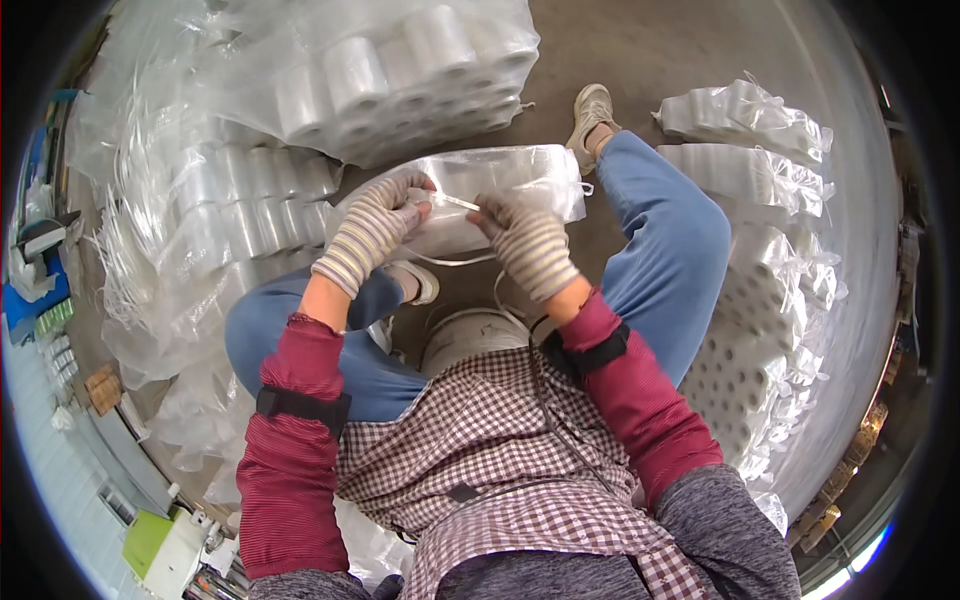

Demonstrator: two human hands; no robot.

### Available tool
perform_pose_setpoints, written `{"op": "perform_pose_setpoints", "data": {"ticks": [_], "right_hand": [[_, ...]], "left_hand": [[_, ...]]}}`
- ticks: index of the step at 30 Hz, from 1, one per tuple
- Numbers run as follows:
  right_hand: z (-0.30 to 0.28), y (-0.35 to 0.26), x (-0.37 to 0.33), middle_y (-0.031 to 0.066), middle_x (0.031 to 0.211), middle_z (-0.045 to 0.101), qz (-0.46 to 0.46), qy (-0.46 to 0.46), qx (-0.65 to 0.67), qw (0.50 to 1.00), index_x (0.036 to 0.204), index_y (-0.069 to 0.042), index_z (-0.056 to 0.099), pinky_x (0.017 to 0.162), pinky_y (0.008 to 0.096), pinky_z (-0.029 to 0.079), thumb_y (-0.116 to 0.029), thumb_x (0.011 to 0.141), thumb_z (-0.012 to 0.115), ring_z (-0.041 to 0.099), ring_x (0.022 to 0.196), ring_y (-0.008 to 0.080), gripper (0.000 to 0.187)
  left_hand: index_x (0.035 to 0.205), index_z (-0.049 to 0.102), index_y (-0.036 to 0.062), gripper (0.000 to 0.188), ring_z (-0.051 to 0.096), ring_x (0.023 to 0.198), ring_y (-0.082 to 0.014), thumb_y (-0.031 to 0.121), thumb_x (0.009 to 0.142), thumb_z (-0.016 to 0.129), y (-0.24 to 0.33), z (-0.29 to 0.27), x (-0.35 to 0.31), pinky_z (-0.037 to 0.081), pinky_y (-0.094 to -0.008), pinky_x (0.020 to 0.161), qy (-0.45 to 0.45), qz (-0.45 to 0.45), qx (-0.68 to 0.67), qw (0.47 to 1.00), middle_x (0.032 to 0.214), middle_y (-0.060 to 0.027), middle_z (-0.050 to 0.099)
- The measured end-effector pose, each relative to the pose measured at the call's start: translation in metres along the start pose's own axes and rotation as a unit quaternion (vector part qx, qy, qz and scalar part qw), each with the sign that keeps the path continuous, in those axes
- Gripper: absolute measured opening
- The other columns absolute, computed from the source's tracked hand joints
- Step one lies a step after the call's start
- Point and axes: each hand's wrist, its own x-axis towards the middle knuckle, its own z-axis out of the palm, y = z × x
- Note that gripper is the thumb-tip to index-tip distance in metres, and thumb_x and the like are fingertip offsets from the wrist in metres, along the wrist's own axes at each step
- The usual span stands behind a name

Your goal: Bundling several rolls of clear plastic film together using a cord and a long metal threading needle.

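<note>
Seated low, knees apart, with a clear plastic bag of white rolls [470, 195] held out in front between both hands. Left hand [375, 228] in a striped knit glove, fingers curled and pinched on the bag's near edge, seemingly on one end of a thin white strap [455, 202]. Right hand [525, 245], gloved the same, fingers bunched together and gripping the other end of that strap, just beside the left. More strap [450, 262] hanging in a loose loop below the hands, toward a pale round bucket or spool [470, 335] near the lap; hard to tell which. Likely risks from here: strap slipping through the thick knit gloves if the pinch loosens, leaving the bag mouth slack; thin film tearing if the strap is pulled hard against it; rolls sliding out of the far end, which sits unsupported above the floor. Loose loop under the wrists also liable to snag on a glove or a knee. Beyond the left hand, big sacks of rolls [400, 70] piled high; beyond the right hand, tied bags [745, 115] stacked in a row, close enough to be knocked by a swung elbow.
</note>
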Motion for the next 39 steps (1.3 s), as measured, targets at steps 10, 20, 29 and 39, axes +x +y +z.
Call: {"op": "perform_pose_setpoints", "data": {"ticks": [10,20,29,39], "right_hand": [[0.003,-0.018,-0.012,0.0197,0.084,0.060,0.088,0.096,0.213,0.968,0.105,-0.002,0.054,0.071,0.0389,0.046,-0.020,0.082,0.060,0.059,0.076,0.0351,0.030],[0.049,-0.032,-0.096,0.0019,0.068,0.058,0.384,-0.095,0.586,0.707,0.102,-0.005,0.054,0.040,0.0207,0.041,-0.028,0.094,0.046,0.049,0.045,0.0069,0.026],[0.066,0.027,-0.029,0.0019,0.071,0.057,0.261,-0.060,0.301,0.915,0.101,-0.001,0.059,0.056,0.0249,0.043,-0.022,0.091,0.053,0.048,0.062,0.0089,0.024],[0.069,0.036,-0.040,0.0179,0.082,0.062,0.149,-0.028,0.284,0.947,0.103,-0.003,0.062,0.072,0.0348,0.046,-0.025,0.089,0.054,0.060,0.076,0.0298,0.028]], "left_hand": [[0.099,0.062,0.0056,0.027,0.058,0.086,-0.0302,0.008,0.072,0.066,-0.008,0.014,-0.027,0.048,-0.0371,0.072,0.094,0.185,0.465,0.861,0.101,-0.0144,0.057],[0.086,0.063,-0.0035,0.020,0.055,0.083,-0.0176,0.002,0.068,0.070,-0.003,0.001,-0.013,0.044,-0.0274,0.074,0.069,0.145,0.191,0.968,0.090,-0.0078,0.056],[0.090,0.064,-0.0014,0.022,0.054,0.083,-0.0143,0.003,0.069,0.069,-0.001,-0.008,-0.016,0.044,-0.0263,0.075,0.005,0.129,0.138,0.982,0.089,-0.0055,0.057],[0.115,0.058,0.0045,0.041,0.054,0.095,-0.0154,0.010,0.075,0.067,0.002,-0.025,-0.017,0.044,-0.0278,0.083,-0.024,0.129,0.152,0.980,0.105,-0.0082,0.058]]}}
